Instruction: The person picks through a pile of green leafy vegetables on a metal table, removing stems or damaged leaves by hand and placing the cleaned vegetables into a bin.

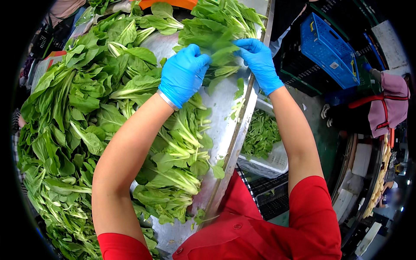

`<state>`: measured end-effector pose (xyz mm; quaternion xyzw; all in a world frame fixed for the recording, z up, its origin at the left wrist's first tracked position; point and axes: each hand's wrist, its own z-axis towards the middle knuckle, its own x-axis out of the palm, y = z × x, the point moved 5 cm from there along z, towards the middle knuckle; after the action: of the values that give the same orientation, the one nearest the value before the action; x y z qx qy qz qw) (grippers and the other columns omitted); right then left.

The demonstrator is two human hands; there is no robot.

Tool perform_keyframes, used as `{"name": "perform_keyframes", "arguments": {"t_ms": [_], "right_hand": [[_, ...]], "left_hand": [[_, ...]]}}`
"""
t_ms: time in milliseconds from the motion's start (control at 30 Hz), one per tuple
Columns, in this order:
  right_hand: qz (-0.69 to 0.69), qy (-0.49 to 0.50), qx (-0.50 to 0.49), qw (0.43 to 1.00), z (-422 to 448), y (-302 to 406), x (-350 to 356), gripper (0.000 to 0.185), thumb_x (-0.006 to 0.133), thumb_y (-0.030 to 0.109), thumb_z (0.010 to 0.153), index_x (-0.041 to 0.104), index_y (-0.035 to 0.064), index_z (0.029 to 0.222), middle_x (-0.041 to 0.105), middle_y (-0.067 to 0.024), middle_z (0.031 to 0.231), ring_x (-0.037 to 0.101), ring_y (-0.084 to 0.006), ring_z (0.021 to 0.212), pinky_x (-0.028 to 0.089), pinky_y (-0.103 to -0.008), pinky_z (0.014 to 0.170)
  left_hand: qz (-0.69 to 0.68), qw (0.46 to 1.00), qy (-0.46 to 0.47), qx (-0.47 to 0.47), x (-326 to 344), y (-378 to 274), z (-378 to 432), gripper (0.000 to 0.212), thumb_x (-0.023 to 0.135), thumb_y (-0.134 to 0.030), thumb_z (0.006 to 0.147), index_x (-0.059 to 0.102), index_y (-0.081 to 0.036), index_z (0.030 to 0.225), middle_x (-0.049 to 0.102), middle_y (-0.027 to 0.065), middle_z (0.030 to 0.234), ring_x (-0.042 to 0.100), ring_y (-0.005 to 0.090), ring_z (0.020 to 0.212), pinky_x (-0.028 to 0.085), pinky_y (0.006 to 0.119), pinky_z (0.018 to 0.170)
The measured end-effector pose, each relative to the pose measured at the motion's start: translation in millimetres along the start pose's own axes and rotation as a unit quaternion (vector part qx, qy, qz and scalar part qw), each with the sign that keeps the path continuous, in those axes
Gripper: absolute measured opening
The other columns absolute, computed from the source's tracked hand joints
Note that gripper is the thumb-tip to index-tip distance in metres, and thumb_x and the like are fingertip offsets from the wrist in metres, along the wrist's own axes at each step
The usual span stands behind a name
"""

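Observation:
My left hand (185, 76), in a blue glove, has its fingers curled over the metal table. Its fingertips are partly hidden, so whether it grips a leaf cannot be seen. Across from it, my right hand (258, 63), gloved the same way, pinches the edge of a leafy green vegetable (224, 52), which is blurred between the two hands. Just beyond lies a bunch of leafy greens (224, 22) with pale stems. Beneath my left forearm, several trimmed bunches (177, 149) lie with their stems towards the table edge. A large heap of leafy greens (84, 87) spreads to the left.
A raised metal rim (224, 177) borders the table (216, 126). Below it stands a white plastic crate (281, 159) of loose leaves (261, 133). Farther right, a blue crate (328, 52) rests on dark crates, near a person in pink (388, 100). An orange container (169, 3) shows at the top.

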<state>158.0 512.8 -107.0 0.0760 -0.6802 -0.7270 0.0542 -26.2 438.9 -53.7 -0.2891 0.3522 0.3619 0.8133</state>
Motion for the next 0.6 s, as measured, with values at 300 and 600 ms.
{"name": "perform_keyframes", "arguments": {"t_ms": [300, 600], "right_hand": [[-0.195, 0.013, -0.116, 0.974, -4, 12, 10, 0.013, 0.057, 0.004, 0.080, 0.061, 0.0032, 0.092, 0.063, -0.0073, 0.098, 0.059, -0.0126, 0.089, 0.047, -0.0236, 0.078], [-0.105, 0.045, -0.159, 0.981, -4, 17, 10, 0.031, 0.056, 0.017, 0.086, 0.056, 0.0067, 0.115, 0.061, -0.0055, 0.108, 0.057, -0.0119, 0.096, 0.043, -0.0236, 0.085]], "left_hand": [[-0.013, 1.000, -0.007, 0.010, 1, -3, 6, 0.014, 0.062, -0.008, 0.071, 0.061, -0.010, 0.084, 0.052, 0.0071, 0.076, 0.054, 0.0262, 0.071, 0.045, 0.035, 0.061], [-0.057, 0.997, -0.058, -0.010, -19, -15, 16, 0.039, 0.064, -0.012, 0.070, 0.054, -0.014, 0.108, 0.052, 0.0112, 0.089, 0.054, 0.0283, 0.078, 0.047, 0.036, 0.064]]}}
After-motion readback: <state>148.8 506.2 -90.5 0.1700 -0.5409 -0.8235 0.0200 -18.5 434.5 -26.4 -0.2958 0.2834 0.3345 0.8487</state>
